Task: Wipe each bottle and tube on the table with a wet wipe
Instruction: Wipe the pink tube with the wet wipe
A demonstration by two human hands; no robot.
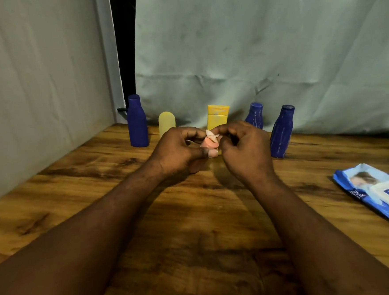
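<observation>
Both hands met over the wooden table (102, 223), pinching one small wad.

The left hand (177, 148) and right hand (244, 148) had their fingertips clamped on a crumpled pinkish wet wipe (209, 141) (partly hidden by fingers). The wipe pack (376, 194) lay to the right. Beyond stood a blue bottle (281, 132), another blue bottle (254, 115), a yellow tube (217, 115), a pale yellow bottle (166, 124) and a tall blue bottle (137, 121).
</observation>
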